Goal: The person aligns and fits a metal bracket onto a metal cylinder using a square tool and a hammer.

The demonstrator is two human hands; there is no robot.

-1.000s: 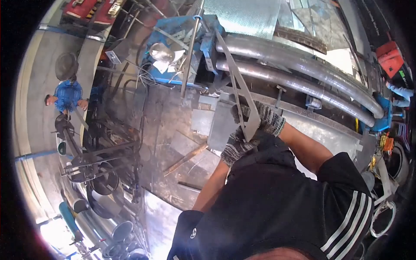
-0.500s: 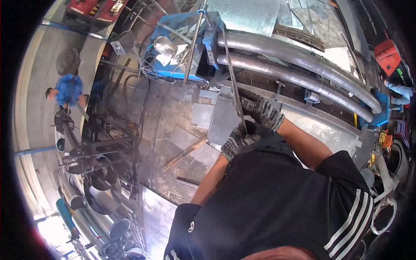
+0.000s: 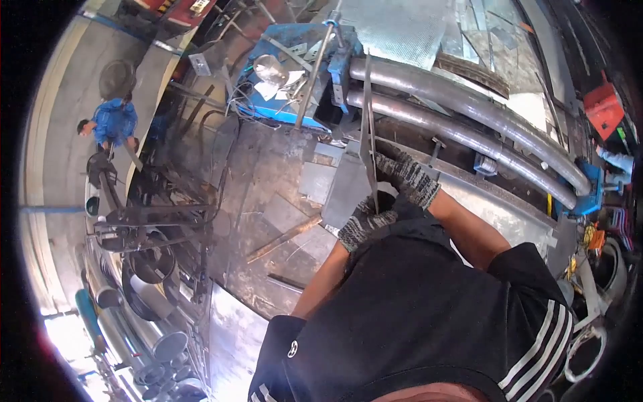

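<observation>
A long, narrow metal strip (image 3: 366,127) is held on edge in front of my body, its far end reaching toward the rolls. My left hand (image 3: 366,221), in a grey-black knitted glove, is closed around its near end. Farther along, my right hand (image 3: 410,177), gloved alike, is closed on the strip's right side; its fingertips are partly hidden. Beneath the strip lies a flat grey metal sheet (image 3: 343,187) on the floor, with smaller offcuts beside it.
Two long steel rolls (image 3: 462,124) on a blue-ended machine run across the right. A blue box (image 3: 278,43) holding scraps stands ahead. A dark metal frame (image 3: 151,228) and several round tubes (image 3: 167,345) lie left. A person in blue (image 3: 115,124) is far left.
The strip has turned slightly, and its far end has swung right in view, showing more of its face. Both hands keep their hold. The view has shifted a little.
</observation>
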